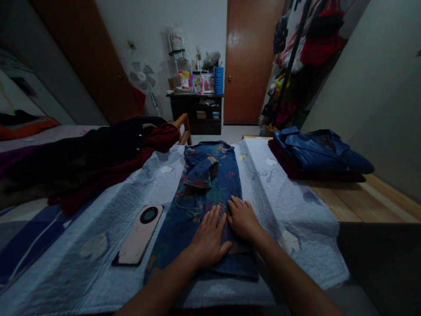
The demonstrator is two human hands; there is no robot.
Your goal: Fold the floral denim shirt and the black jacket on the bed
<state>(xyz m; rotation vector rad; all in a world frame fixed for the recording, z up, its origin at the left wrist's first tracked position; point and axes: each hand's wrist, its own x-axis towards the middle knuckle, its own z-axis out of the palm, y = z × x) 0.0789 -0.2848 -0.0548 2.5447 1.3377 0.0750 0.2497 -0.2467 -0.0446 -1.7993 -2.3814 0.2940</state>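
Note:
A blue floral denim garment [219,169] with a collar at its far end lies folded lengthwise on a light quilted cover [259,188]. One sleeve is folded over its upper half. My left hand [210,237] rests palm down on its lower middle, fingers stretched out. Beside it, my right hand [243,217] lies flat near the garment's right edge, fingers extended. Both hands touch the cloth and grip nothing. To the left of the garment is a pink phone [140,237], back side up, with a round black camera ring.
Dark clothes [98,149] are heaped on the left. On the right, a folded blue jacket [319,151] sits on dark red cloth over a wooden surface [358,199]. Farther back stand a fan [144,77], a black cabinet [194,116] and a brown door [248,61].

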